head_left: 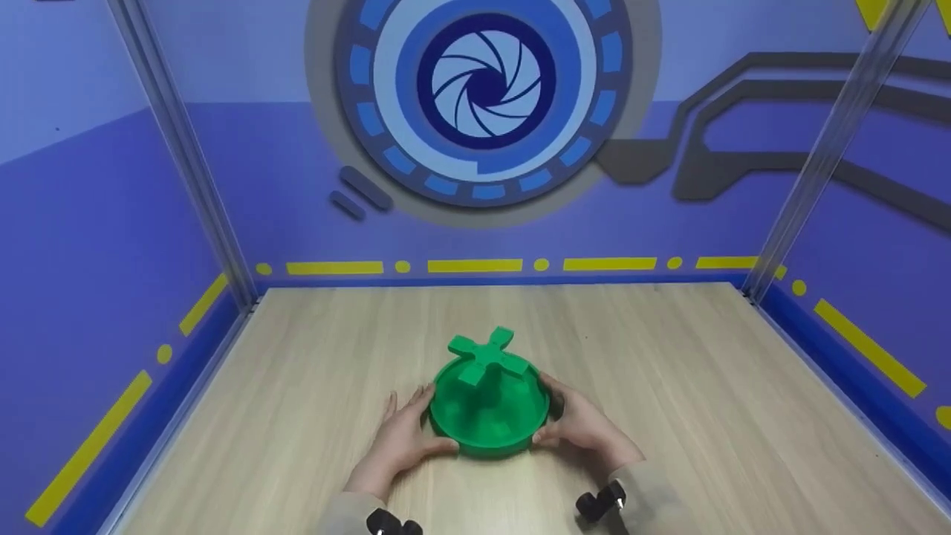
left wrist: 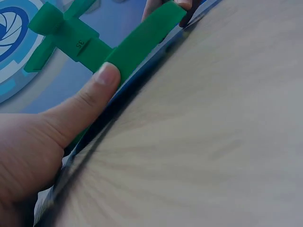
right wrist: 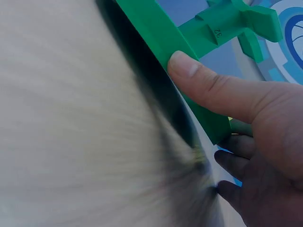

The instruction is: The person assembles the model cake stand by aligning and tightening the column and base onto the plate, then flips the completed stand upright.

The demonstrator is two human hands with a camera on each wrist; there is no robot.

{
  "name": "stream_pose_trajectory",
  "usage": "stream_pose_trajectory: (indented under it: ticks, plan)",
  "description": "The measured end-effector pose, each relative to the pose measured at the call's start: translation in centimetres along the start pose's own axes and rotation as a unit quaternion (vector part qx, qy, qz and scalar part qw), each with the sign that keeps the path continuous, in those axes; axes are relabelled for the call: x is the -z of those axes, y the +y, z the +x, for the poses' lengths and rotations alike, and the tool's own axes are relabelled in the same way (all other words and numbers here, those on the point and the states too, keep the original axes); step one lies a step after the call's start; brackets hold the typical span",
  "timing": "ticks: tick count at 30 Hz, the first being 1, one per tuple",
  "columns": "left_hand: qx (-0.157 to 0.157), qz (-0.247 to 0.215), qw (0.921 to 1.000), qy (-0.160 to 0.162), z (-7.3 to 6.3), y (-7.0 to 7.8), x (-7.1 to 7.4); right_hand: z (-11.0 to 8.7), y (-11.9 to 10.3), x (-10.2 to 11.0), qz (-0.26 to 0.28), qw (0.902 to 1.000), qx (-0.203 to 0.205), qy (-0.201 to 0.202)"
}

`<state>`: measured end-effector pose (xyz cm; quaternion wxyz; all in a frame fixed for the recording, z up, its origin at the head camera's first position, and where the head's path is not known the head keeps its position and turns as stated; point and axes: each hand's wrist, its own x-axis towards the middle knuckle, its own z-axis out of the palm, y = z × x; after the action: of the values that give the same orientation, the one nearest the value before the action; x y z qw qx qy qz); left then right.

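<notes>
A round green dish [head_left: 494, 449] is in the middle of the head view, low over the wooden tabletop. From its centre rises a post topped by a four-armed green cross [head_left: 488, 355]. My left hand [head_left: 401, 438] grips the dish's left side, its thumb [left wrist: 102, 82] pressed on the outer wall in the left wrist view. On the opposite side my right hand [head_left: 587, 427] holds the wall between thumb [right wrist: 203, 82] and fingers. Small numbers are marked on the post [right wrist: 215, 33] in both wrist views. The dish hides part of the fingers behind it.
The light wooden table [head_left: 334, 334] stretches around the dish. Blue printed panels [head_left: 282, 186] with yellow dashes close it in at the back and both sides. Metal posts [head_left: 817, 163] stand at the back corners. Each wrist carries a small black device [head_left: 602, 501].
</notes>
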<state>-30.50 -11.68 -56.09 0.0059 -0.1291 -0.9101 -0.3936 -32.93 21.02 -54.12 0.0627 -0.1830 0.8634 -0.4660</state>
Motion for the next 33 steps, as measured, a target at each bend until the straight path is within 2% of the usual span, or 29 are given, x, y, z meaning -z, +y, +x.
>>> stream_pose_trajectory:
  ticks: [5,9,12,16,21,24,28,33]
  plan:
    - [0.017,-0.063,0.9978,-0.001,-0.1,0.4,0.2,-0.1,-0.3,0.7,0.028,0.9994,0.014,-0.018]
    - [0.008,-0.077,0.997,0.009,0.0,0.7,0.5,-0.2,-0.8,1.1,0.055,0.9981,0.019,-0.023]
    - [-0.001,-0.069,0.9971,0.033,0.1,1.0,0.6,-0.2,-1.3,1.3,0.068,0.9975,0.014,-0.016]
    - [0.001,-0.062,0.9949,0.079,0.1,1.4,0.8,-0.4,-1.9,1.5,0.051,0.9986,0.01,-0.005]
    - [-0.012,-0.068,0.9903,0.12,0.1,1.7,1.0,-0.8,-2.6,1.9,0.043,0.9985,0.032,0.002]
    - [-0.025,-0.077,0.9867,0.141,0.0,2.0,1.0,-0.6,-2.7,2.0,0.051,0.9974,0.045,0.023]
    - [-0.03,-0.095,0.9811,0.166,0.0,2.5,0.9,-0.5,-2.6,1.8,0.057,0.9936,0.047,0.085]
    - [-0.053,-0.086,0.9738,0.204,0.1,2.9,1.0,-0.9,-3.2,1.9,0.051,0.985,0.065,0.151]
